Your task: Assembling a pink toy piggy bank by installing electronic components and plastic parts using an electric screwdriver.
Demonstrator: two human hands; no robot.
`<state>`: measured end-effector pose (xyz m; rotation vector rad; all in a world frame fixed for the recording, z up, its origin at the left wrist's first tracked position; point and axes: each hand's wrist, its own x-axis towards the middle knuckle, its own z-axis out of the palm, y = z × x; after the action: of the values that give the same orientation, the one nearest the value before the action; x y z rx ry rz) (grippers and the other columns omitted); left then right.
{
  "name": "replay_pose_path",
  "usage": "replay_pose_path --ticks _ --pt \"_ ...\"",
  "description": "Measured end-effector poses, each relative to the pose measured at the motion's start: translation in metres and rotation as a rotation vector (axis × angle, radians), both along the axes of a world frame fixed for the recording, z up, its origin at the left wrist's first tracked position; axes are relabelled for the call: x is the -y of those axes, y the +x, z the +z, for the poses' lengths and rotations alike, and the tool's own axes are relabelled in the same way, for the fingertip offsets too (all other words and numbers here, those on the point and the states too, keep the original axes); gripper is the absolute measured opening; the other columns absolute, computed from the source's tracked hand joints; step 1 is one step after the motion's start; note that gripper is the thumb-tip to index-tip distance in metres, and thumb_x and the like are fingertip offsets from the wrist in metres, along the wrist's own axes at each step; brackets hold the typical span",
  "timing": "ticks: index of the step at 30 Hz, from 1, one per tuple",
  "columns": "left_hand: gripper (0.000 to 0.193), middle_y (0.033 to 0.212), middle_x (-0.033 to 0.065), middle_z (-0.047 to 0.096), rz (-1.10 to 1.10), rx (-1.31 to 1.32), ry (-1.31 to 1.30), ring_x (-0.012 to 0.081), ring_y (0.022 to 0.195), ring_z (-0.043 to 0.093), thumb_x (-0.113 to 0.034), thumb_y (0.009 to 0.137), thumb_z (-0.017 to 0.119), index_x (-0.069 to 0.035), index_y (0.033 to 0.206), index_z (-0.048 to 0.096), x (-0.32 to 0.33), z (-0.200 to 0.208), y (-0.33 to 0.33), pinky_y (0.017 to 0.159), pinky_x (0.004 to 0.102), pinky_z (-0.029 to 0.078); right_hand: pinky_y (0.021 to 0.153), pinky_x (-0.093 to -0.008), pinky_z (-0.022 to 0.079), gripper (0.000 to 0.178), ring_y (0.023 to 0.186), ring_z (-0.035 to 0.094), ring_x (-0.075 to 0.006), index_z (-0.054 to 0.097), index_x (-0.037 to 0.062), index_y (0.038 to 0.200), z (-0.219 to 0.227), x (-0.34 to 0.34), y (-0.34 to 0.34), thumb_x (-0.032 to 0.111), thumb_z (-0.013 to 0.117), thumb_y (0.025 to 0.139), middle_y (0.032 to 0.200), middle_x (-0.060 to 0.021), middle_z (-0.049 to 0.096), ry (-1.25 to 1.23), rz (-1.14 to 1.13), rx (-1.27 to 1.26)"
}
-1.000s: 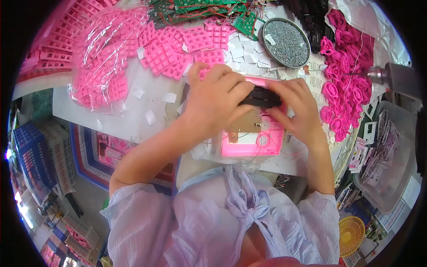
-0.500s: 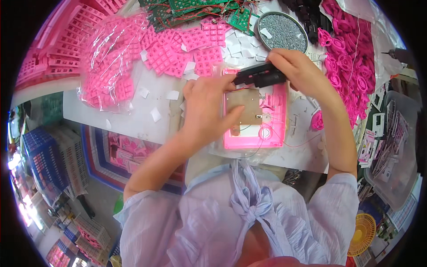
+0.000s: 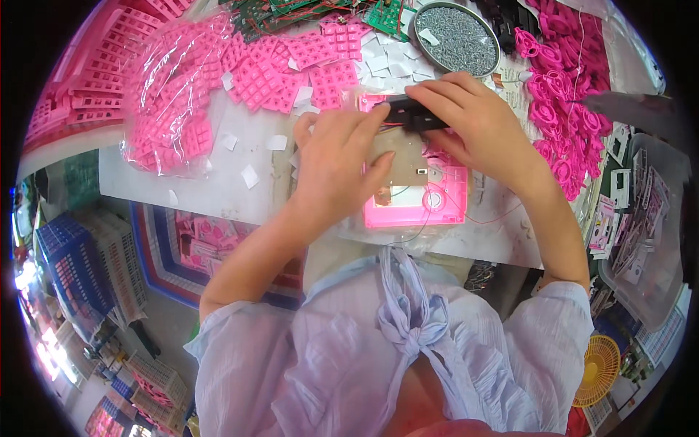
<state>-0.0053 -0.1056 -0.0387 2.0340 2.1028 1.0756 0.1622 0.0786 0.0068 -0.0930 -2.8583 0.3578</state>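
Observation:
A shallow pink plastic case [image 3: 415,218] lies on the table in front of me, with a flat brown board [image 3: 408,166] and thin wires inside. My right hand [image 3: 477,127] is closed on a black plastic part [image 3: 416,113] and holds it over the far end of the case. Red and black wires show under the part's left end. My left hand [image 3: 333,156] grips the case's left side, its thumb over the brown board. Its index fingertip touches the left end of the black part. The fingers' undersides are hidden.
Pink keypad pieces [image 3: 266,80], some in a clear bag [image 3: 171,109], lie far left. Green circuit boards [image 3: 386,18], white paper squares [image 3: 389,58] and a round tray of small metal pieces [image 3: 459,40] sit beyond the case. Pink parts [image 3: 561,102] and a blurred dark tool [image 3: 630,107] are at right.
My right hand has brought the black part lower and slightly left onto the case's far end. My left index finger has moved to the part's end. The dark tool at right has swung inward.

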Motion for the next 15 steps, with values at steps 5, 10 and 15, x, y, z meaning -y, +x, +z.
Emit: replay_pose_path --ticks 5,10,15 --pt "0.063 0.109 0.0067 0.064 0.042 0.008 -0.017 0.0248 0.099 0.058 -0.019 0.077 0.077 -0.005 0.136 0.06 0.004 -0.005 0.002 0.091 0.0424 0.034 0.085 -0.0382 0.053 0.05 0.102 0.062 -0.0287 0.06 0.0025 0.128 0.006 0.028 -0.008 0.017 0.071 0.082 0.106 -0.0059 0.068 0.205 -0.145 0.255" --pt "0.062 0.119 0.0103 0.061 0.019 -0.017 -0.125 0.026 0.108 0.056 -0.022 0.079 0.075 -0.009 0.138 0.06 0.006 0.001 -0.003 0.094 0.0444 0.034 0.092 -0.0416 0.051 0.049 0.11 0.059 -0.0342 0.06 0.0065 0.132 0.001 0.031 -0.006 0.021 0.069 0.086 0.12 -0.0133 0.064 0.209 -0.201 0.227" --pt "0.063 0.132 0.0163 0.055 -0.026 -0.156 -0.227 0.0311 0.115 0.053 -0.024 0.08 0.074 -0.013 0.14 0.059 -0.004 0.015 -0.004 0.102 0.0475 0.034 0.1 -0.045 0.045 0.055 0.121 0.051 -0.0408 0.062 0.0126 0.135 0.002 0.041 0.025 0.031 0.073 0.085 0.146 -0.0183 0.051 0.099 -0.373 -0.092"
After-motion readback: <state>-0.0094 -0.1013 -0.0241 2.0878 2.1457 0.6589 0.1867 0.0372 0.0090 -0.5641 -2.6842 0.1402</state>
